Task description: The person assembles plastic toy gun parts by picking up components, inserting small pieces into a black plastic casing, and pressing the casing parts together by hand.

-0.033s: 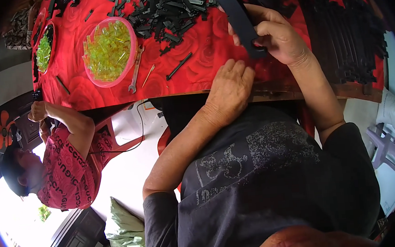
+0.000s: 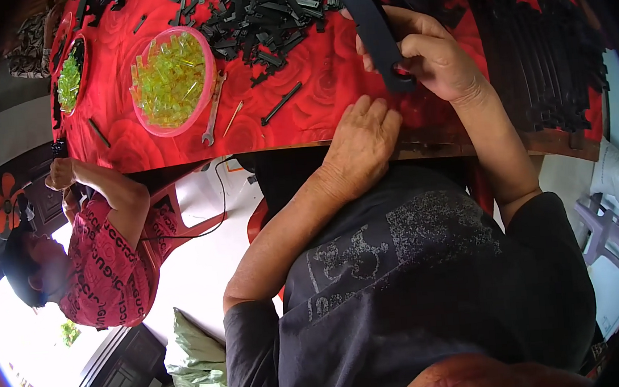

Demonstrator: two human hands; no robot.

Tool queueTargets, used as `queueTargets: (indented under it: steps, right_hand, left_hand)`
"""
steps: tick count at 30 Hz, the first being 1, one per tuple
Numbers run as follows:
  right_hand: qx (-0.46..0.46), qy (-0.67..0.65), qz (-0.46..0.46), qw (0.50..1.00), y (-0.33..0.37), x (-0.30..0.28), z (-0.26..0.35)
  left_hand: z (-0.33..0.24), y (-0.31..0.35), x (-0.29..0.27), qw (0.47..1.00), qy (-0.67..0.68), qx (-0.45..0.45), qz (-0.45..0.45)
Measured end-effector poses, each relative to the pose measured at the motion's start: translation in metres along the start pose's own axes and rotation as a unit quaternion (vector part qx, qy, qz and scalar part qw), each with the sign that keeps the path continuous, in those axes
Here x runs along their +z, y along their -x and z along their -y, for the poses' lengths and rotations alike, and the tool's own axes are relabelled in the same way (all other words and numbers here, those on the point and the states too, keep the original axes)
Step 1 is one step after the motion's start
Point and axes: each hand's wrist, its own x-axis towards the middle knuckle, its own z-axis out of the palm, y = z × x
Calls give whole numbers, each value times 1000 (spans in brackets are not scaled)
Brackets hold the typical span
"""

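My right hand (image 2: 438, 56) grips a long, black, slightly curved plastic strip (image 2: 379, 39) near its lower end, which has a rounded hook-like tip. The strip rises away from me, past the top of the view. My left hand (image 2: 364, 132) rests at the table's front edge, back upward and fingers curled together; whatever they hold, if anything, is hidden under it. Left of that hand, a thin black rod (image 2: 281, 104) lies on the red cloth. Beyond it spreads a heap of small black plastic pieces (image 2: 267, 18).
A pink basket (image 2: 210, 70) of yellow-green clear pieces stands left, beside a wrench (image 2: 213, 110) and a thin pointed stick (image 2: 233, 118). Many black strips (image 2: 539, 66) are stacked at the right. Another person (image 2: 103, 246) sits at the left, near a second basket (image 2: 84, 73).
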Motion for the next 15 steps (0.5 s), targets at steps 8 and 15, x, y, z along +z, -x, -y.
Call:
queueTargets:
  steps: [8,15]
  right_hand:
    - [29,1,-17,999,-6,2,-22]
    - [42,54,-19,997,-2,5,-24]
  left_hand:
    - [-4,-2,-18,992,102,-67,43]
    - [29,19,-51,952,-40,-247,-178]
